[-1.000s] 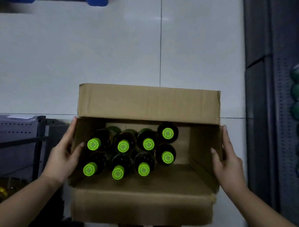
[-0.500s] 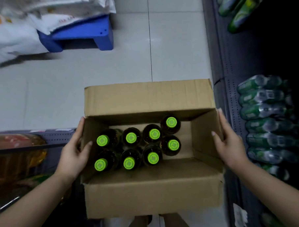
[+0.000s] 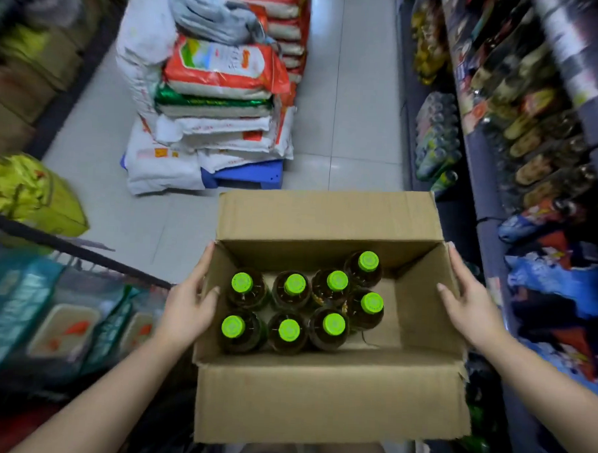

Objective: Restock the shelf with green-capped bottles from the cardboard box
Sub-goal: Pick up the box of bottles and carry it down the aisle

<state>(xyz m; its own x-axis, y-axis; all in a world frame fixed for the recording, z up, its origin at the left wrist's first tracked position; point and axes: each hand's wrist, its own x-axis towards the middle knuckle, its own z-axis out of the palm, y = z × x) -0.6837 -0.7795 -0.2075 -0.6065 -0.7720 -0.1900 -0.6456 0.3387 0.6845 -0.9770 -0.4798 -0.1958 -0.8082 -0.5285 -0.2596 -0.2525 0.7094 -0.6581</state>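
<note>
An open cardboard box (image 3: 320,402) is held in front of me, flaps folded out. Inside stand several dark bottles with bright green caps (image 3: 295,283), packed toward the left; the right part of the box floor is bare. My left hand (image 3: 188,307) grips the box's left wall, thumb inside next to a bottle. My right hand (image 3: 469,302) grips the right wall, fingers over its rim. The shelf (image 3: 490,200) runs along the right side, stocked with blurred bottles and packets.
A pile of rice sacks (image 3: 221,96) on a blue pallet (image 3: 248,176) stands ahead on the tiled aisle floor (image 3: 351,91). Left shelving holds a yellow bag (image 3: 28,194) and teal packs (image 3: 16,303). Green bottles (image 3: 435,143) lie on the low right shelf.
The view has lifted from the floor to the aisle ahead, bringing the sacks and shelves into sight. Both hands keep the same hold on the box, which sits a little further right.
</note>
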